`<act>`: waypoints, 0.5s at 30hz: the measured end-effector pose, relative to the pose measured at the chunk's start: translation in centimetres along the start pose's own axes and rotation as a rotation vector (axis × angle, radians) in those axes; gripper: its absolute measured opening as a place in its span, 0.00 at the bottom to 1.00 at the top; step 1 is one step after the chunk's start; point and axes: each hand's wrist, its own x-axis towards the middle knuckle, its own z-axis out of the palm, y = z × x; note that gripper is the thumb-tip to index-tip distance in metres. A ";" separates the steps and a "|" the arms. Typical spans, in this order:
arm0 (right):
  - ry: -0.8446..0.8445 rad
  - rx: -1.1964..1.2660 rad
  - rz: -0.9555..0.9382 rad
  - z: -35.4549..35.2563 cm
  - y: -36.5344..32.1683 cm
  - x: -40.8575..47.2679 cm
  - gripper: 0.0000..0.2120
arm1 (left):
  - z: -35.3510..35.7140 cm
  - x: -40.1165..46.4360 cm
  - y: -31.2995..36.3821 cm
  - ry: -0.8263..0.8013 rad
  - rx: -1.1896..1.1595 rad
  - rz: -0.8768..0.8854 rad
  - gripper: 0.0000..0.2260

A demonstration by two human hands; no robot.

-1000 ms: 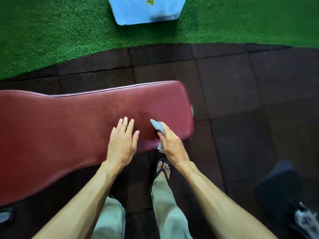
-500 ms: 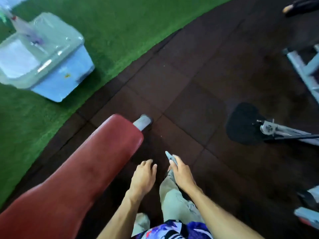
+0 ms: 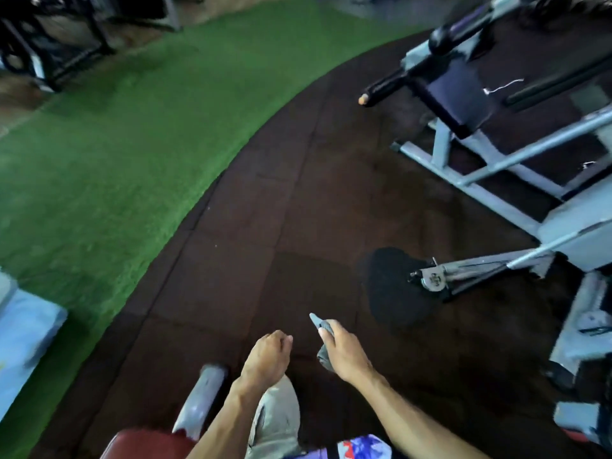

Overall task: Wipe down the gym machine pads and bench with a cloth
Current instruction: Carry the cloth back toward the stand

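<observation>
Between the fingers of the right hand (image 3: 344, 354) a soft, crumpled grey cloth (image 3: 323, 346) is pinched, its pointed tip aimed up and left, its long axis running down past the palm. Just left, the left hand (image 3: 266, 359) is loosely curled, empty, above the smooth red bench (image 3: 145, 445) end.

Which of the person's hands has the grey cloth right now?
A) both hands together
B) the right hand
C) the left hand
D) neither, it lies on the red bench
B: the grey cloth is bunched in the right hand, while the left hand is loosely curled and empty.
</observation>
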 end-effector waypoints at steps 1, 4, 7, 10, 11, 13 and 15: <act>0.011 0.012 0.016 -1.1 -0.8 2.0 0.15 | -1.1 2.4 1.3 -0.014 0.010 0.017 0.15; 0.042 0.057 0.024 -3.4 -2.8 7.6 0.14 | -4.5 8.4 5.0 -0.038 0.026 0.072 0.14; 0.072 0.080 0.068 -6.8 -5.7 14.3 0.14 | -8.6 15.5 9.2 -0.071 0.068 0.120 0.15; 0.099 0.104 0.060 -11.3 -10.4 19.6 0.14 | -13.4 21.9 13.3 -0.074 0.123 0.145 0.15; 0.105 0.124 0.047 -12.7 -11.8 21.4 0.14 | -14.9 24.1 14.5 -0.070 0.133 0.146 0.16; 0.110 0.166 0.036 -15.5 -14.6 24.9 0.13 | -17.7 28.2 17.2 -0.070 0.150 0.165 0.18; 0.125 0.197 0.033 -18.1 -16.7 29.0 0.13 | -20.2 32.5 19.9 -0.071 0.152 0.189 0.19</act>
